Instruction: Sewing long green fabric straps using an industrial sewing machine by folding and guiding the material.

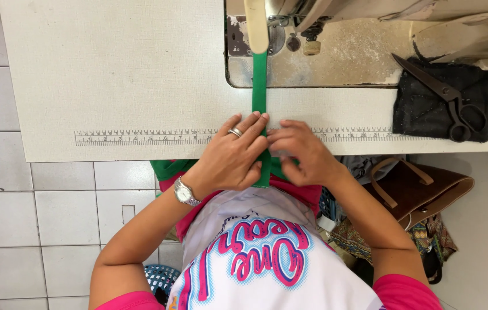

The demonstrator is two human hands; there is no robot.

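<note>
green fabric strip (pixel 260 86); off-white table (pixel 112 69); black scissors (pixel 448 97); brown bag (pixel 422 189)

A: Item under observation?

B: Narrow green fabric strip (pixel 260 86), flat and straight, lying on the pale textured surface (pixel 112 69).

A: Extent?

B: Far end lies under the sewing machine head; near end drops over the surface's front edge, partly covered by both hands.
</note>
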